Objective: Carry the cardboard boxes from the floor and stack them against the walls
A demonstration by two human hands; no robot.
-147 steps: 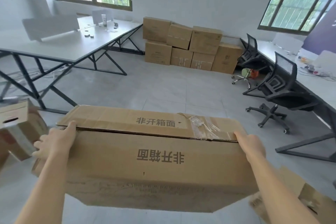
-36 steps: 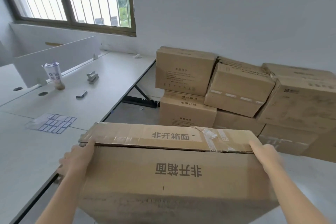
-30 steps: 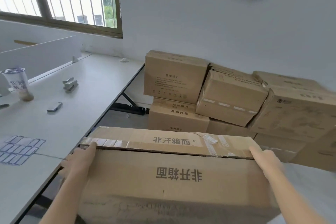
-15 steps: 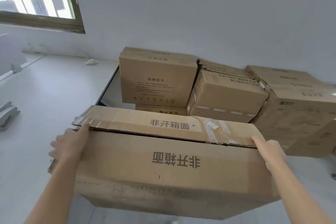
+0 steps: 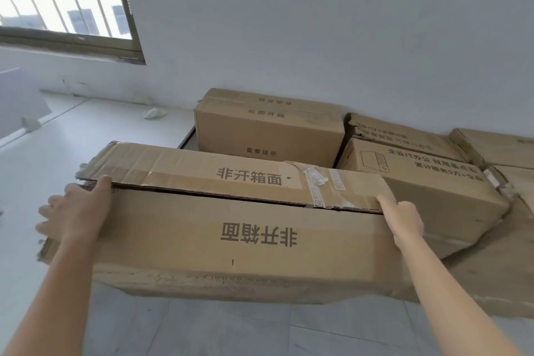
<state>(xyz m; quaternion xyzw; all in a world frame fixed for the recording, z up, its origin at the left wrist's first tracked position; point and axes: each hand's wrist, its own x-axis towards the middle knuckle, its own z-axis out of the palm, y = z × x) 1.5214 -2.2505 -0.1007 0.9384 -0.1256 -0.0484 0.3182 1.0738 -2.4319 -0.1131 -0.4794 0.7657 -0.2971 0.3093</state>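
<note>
Cardboard box [image 5: 231, 240], underside hidden, perhaps unsupported

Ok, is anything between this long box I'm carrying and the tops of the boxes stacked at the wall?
Nothing visible. The carried box, held at both ends by the left hand and right hand, faces the stacked boxes, whose visible tops look bare. The desk lies off to the left. It hides the stack's lower front.
</note>
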